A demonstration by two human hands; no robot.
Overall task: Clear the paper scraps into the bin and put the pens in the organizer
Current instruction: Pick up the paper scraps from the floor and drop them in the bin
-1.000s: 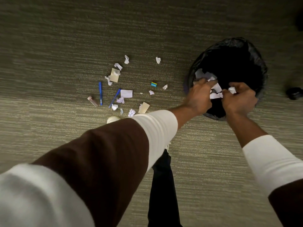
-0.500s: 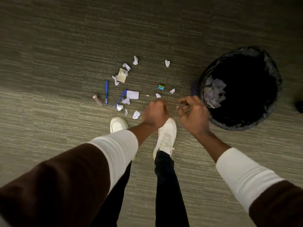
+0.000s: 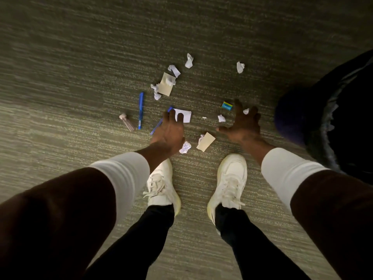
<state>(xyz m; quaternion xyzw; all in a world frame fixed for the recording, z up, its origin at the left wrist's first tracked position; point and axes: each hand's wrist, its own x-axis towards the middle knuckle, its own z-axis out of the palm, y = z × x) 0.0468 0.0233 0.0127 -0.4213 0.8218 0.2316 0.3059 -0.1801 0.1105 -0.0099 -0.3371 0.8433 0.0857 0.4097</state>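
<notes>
You are reaching both arms downward, your left hand (image 3: 169,132) loosely spread with fingers (image 3: 180,118) extended, your right hand (image 3: 243,126) splayed wide, palm down; both are holding nothing.

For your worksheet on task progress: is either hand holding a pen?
No: both blue pens lie on the carpet, and both hands are open and empty.

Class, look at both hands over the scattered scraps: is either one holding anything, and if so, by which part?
Nothing is held. The left hand and right hand are both open, fingers spread, above the floor.
</notes>
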